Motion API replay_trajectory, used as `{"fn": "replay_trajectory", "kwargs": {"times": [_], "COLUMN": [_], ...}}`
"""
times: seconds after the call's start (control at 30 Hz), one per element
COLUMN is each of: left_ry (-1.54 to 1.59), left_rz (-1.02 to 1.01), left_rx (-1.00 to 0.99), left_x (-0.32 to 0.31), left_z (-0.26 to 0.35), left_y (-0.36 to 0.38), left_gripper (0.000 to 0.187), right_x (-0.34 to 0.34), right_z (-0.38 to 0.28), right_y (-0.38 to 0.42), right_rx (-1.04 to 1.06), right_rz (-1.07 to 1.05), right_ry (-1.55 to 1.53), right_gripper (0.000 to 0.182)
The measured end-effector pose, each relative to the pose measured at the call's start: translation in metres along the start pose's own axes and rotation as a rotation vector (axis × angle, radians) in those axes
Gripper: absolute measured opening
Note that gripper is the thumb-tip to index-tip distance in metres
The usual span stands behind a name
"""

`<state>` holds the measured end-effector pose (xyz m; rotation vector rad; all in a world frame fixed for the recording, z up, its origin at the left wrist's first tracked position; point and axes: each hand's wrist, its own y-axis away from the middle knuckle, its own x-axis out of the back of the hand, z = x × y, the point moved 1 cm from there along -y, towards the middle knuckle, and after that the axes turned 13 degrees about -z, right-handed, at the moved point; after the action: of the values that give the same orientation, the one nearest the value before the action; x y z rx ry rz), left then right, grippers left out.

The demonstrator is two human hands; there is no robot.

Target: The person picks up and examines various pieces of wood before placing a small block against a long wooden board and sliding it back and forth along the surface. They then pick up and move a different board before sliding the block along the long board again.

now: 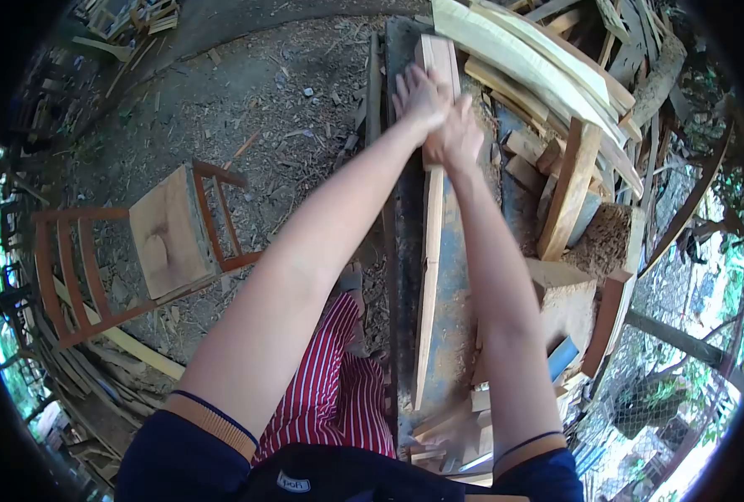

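Observation:
A long, narrow wooden strip (430, 276) lies lengthwise on the workbench (457, 293). Over its far part is a thicker, pale block-like wooden piece (440, 54), and both my hands are on it with arms stretched forward. My left hand (422, 102) grips it from the left, its fingers bent over that side and blurred by motion. Just nearer and to the right, my right hand (455, 138) is closed around the piece, with the thumb raised. The two hands overlap at the wrist and palm. I cannot tell whether the block is a tool, since the hands cover its middle.
Long pale boards (539, 67) and offcuts are piled along the bench's far right. An upright wooden post (571, 188) and a large wood block (562, 293) stand on the right. A wooden chair (167, 234) lies on the chip-strewn ground to the left.

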<state>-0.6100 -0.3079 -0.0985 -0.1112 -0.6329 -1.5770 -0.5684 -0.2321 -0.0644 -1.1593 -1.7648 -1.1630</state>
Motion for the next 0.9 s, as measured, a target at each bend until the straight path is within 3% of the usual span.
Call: {"fn": "replay_trajectory", "kwargs": {"times": [0.23,0.33,0.43,0.5,0.57,0.63,0.73,0.8,0.9], "left_ry": [-0.056,-0.05,-0.072,-0.062,-0.004,0.114,0.297,0.19,-0.03], "left_rz": [0.035,0.011,-0.019,0.052,-0.005,-0.032,0.077,-0.029,-0.025], "left_rx": [0.048,0.025,-0.016,-0.087,-0.09,-0.068,0.031,0.196,0.078], "left_x": [-0.011,-0.037,-0.076,-0.099,-0.113,-0.117,-0.127,-0.136,-0.167], "left_z": [0.004,-0.012,-0.044,-0.061,-0.07,-0.069,-0.08,-0.088,-0.112], "left_y": [0.02,0.089,0.185,0.248,0.308,0.356,0.42,0.46,0.495], "left_gripper": [0.086,0.08,0.08,0.08,0.082,0.074,0.069,0.076,0.081], "right_x": [-0.006,-0.02,-0.046,-0.06,-0.083,-0.092,-0.104,-0.109,-0.116], "right_z": [0.013,0.02,0.028,0.033,0.04,0.044,0.054,0.065,0.093], "right_y": [0.014,0.086,0.185,0.245,0.299,0.342,0.385,0.408,0.434], "right_rx": [0.041,-0.04,-0.06,-0.079,-0.057,-0.12,-0.202,-0.243,-0.201], "right_rz": [-0.036,-0.14,-0.088,-0.142,-0.087,-0.189,-0.052,0.026,0.132], "right_ry": [-0.036,0.037,0.002,0.013,-0.003,-0.085,-0.18,-0.183,-0.058], "right_gripper": [0.063,0.074,0.051,0.048,0.056,0.069,0.081,0.081,0.078]}}
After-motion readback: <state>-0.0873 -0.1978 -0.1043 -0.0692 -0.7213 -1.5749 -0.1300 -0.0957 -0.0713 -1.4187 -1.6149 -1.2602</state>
